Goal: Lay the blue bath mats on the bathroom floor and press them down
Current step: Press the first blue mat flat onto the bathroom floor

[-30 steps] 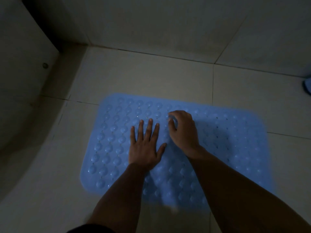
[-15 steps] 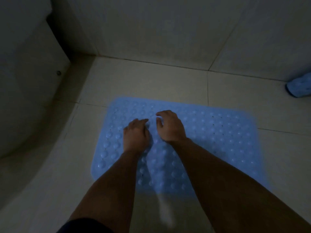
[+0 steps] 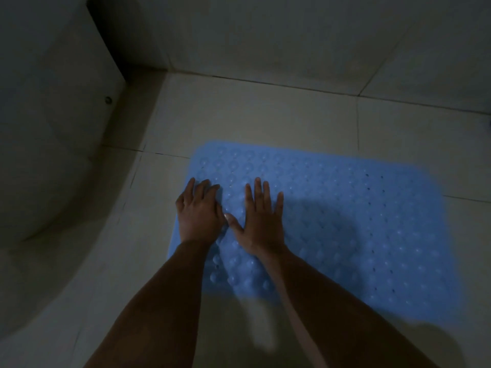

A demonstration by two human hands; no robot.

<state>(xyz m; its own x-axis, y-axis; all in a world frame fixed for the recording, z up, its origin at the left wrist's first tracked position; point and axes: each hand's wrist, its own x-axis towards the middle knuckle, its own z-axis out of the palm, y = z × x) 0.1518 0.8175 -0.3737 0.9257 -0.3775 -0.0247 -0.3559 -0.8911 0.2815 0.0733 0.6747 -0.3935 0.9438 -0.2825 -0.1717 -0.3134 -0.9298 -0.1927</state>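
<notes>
A blue bath mat (image 3: pixel 358 221) with rows of raised bumps and small holes lies flat on the pale tiled floor (image 3: pixel 252 120). My left hand (image 3: pixel 198 211) rests palm down on the mat's left edge, its fingers straight. Beside it, my right hand (image 3: pixel 261 219) presses flat on the mat with its fingers spread. The two thumbs nearly touch. Both forearms reach in from the bottom of the view and cover part of the mat's near edge.
A curved pale fixture base (image 3: pixel 53 155) with a small bolt (image 3: pixel 108 100) fills the left side. Tiled walls (image 3: pixel 292 43) meet the floor just beyond the mat. Bare floor tiles lie to the left of the mat and behind it.
Both hands have shifted to the mat's left part and flattened out from a curled pose. The view has swung left, so a second blue object at the right edge is out of sight.
</notes>
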